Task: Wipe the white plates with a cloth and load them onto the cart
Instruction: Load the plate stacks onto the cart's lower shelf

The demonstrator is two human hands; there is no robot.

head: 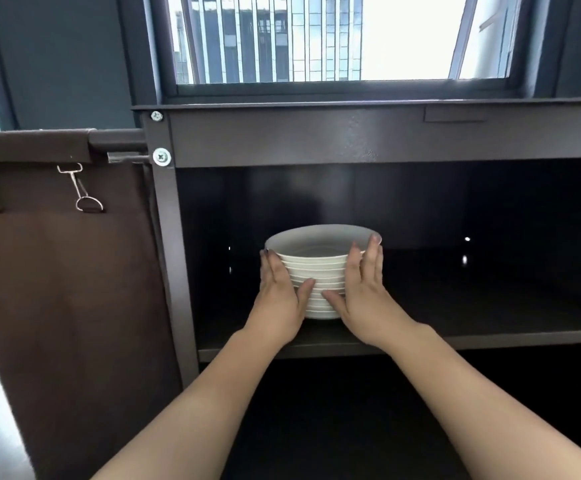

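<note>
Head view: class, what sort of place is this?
Probably a hotel or restaurant service area: a dark metal cart, a brown cloth bag at its side, stacked white plates on its shelf.

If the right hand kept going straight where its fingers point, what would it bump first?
The right hand touches the stack of white plates. Straight on, its fingers would slide along it, then probably meet the cart's dark back wall; depth is unclear.

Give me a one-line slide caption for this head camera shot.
Left hand and right hand press the sides of a stack of white plates on the dark cart's shelf.
</note>
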